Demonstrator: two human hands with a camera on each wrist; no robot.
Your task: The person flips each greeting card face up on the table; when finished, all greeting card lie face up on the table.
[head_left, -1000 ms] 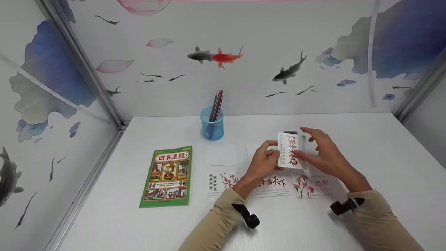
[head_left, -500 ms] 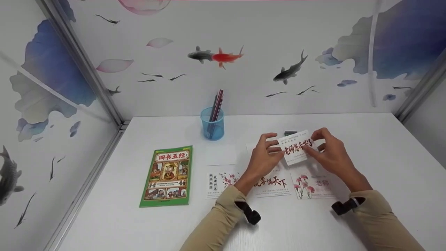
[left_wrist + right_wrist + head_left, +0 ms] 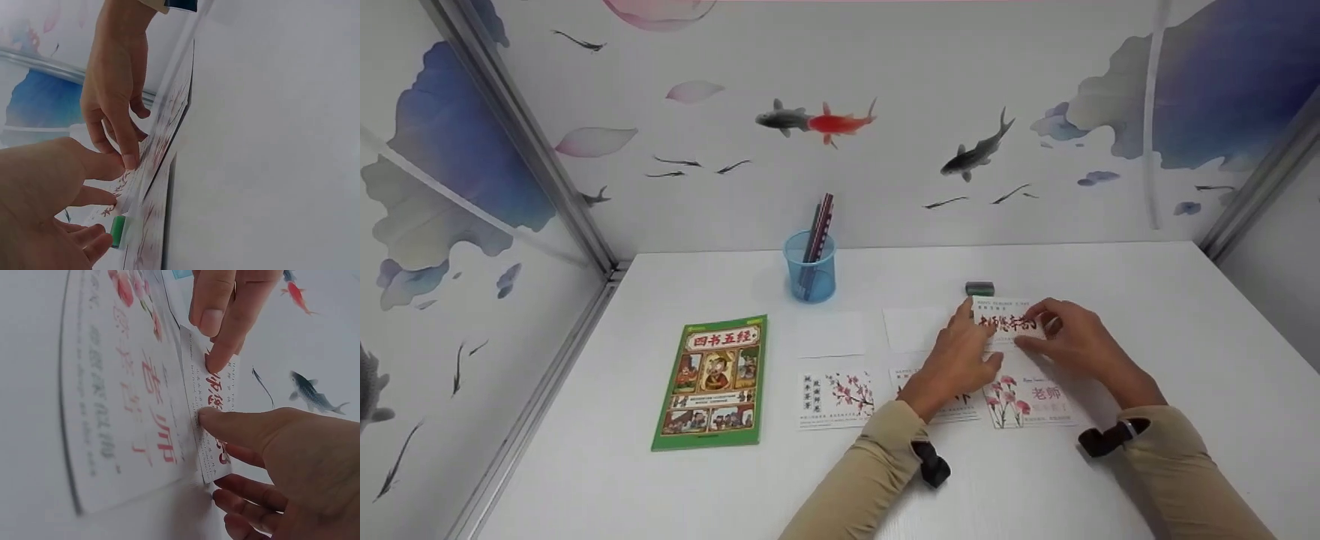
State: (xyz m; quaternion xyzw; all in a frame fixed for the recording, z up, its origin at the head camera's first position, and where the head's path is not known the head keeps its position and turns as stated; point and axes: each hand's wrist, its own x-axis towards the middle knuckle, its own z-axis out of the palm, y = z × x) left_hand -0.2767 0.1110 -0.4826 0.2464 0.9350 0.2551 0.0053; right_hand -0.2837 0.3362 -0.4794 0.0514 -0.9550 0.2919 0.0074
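A small white card (image 3: 1003, 306) with red brush lettering lies at the back right of a group of cards. At its right edge, my right hand (image 3: 1076, 341) pinches it; in the right wrist view the right thumb (image 3: 236, 427) is on the printed face and other fingers are at the far edge. My left hand (image 3: 956, 364) has its index finger stretched along the card's left side, and fingertips touch the print in the right wrist view. Just in front lies a card with pink carnations (image 3: 1009, 401). The left forearm and hand partly cover a red-lettered card (image 3: 960, 412).
A plum-blossom card (image 3: 836, 397) lies front left, with blank white cards (image 3: 831, 334) behind. Farther left is a green picture-covered book (image 3: 710, 382). A blue mesh cup (image 3: 810, 277) holding pens stands near the back wall. A small green-and-dark block (image 3: 979, 289) sits behind the held card.
The lettered card, earlier held up and turned between both hands, has come down into the back right spot. My left hand has straightened its index finger along it.
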